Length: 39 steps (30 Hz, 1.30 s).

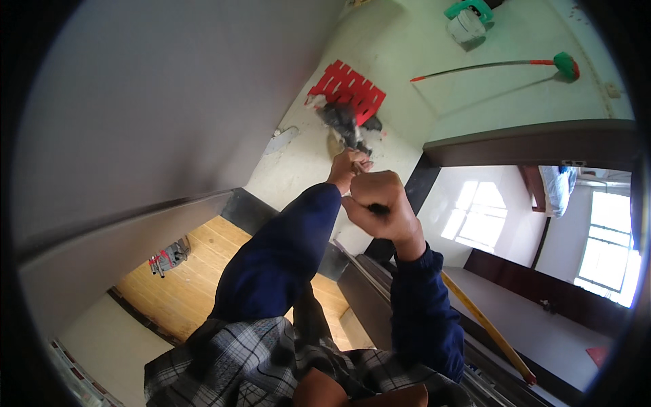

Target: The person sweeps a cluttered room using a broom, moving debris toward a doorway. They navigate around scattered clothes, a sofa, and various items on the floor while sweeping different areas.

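My left hand is closed in a fist in the middle of the view. Closer to me and a little to the right, my right hand makes a second fist in line with it. A dark end shows inside the right fist, apparently a handle seen nearly end-on; most of it is hidden by the fingers. Beyond the left fist, a blurred dark grey and whitish bundle hangs or lies over the pale floor. Its kind is unclear. It partly covers a red slotted plastic panel.
A large grey panel stands on the left. A grey-and-red tool lies on the wood-look floor. A yellow pole leans at right, near a dark frame. Farther off are a long-handled green brush and white bucket.
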{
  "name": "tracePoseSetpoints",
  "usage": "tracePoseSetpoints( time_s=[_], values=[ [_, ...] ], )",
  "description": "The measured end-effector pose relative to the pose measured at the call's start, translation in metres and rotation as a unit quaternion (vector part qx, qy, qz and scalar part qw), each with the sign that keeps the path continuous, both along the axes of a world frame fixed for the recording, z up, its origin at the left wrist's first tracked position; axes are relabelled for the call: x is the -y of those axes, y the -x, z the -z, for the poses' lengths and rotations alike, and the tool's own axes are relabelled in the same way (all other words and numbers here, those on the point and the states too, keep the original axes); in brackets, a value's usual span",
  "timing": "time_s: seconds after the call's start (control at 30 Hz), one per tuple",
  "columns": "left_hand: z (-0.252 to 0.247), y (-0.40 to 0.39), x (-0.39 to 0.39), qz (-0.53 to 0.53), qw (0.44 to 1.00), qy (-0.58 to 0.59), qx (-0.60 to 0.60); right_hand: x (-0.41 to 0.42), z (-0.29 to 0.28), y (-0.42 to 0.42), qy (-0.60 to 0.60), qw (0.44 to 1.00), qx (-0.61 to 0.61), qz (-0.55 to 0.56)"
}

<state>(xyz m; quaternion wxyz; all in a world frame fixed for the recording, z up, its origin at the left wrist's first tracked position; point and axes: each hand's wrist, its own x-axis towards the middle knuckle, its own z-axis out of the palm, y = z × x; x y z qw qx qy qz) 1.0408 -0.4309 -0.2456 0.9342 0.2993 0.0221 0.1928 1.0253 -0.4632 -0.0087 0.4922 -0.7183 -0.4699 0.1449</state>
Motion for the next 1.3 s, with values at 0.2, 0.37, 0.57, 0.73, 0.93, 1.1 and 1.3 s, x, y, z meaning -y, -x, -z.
tracePoseSetpoints(
  time_s=[0.2, 0.37, 0.57, 0.73, 0.93, 1.1, 1.3],
  values=[
    [-0.058, 0.012, -0.037, 0.000, 0.827, -0.561, -0.038, 0.009, -0.038, 0.019, -0.136, 0.979, -0.051, 0.144],
    [-0.044, 0.035, -0.043, -0.004, 0.736, -0.676, -0.030, 0.041, -0.022, 0.006, -0.300, 0.916, -0.149, 0.219],
    [0.015, 0.008, -0.058, 0.024, 0.664, -0.747, -0.018, 0.047, 0.043, -0.022, -0.386, 0.817, -0.286, 0.320],
    [0.003, -0.035, -0.052, 0.095, 0.756, -0.644, -0.066, 0.020, 0.027, -0.010, -0.199, 0.906, -0.057, 0.368],
    [-0.072, -0.018, -0.035, 0.088, 0.768, -0.632, 0.050, 0.022, -0.042, 0.037, -0.255, 0.879, -0.007, 0.404],
    [-0.085, 0.055, -0.018, 0.158, 0.731, -0.653, 0.120, 0.063, -0.066, 0.109, -0.268, 0.858, -0.132, 0.417],
    [-0.074, 0.166, 0.014, 0.353, 0.637, -0.639, 0.248, 0.158, -0.100, 0.242, -0.130, 0.807, -0.441, 0.371]
  ],
)
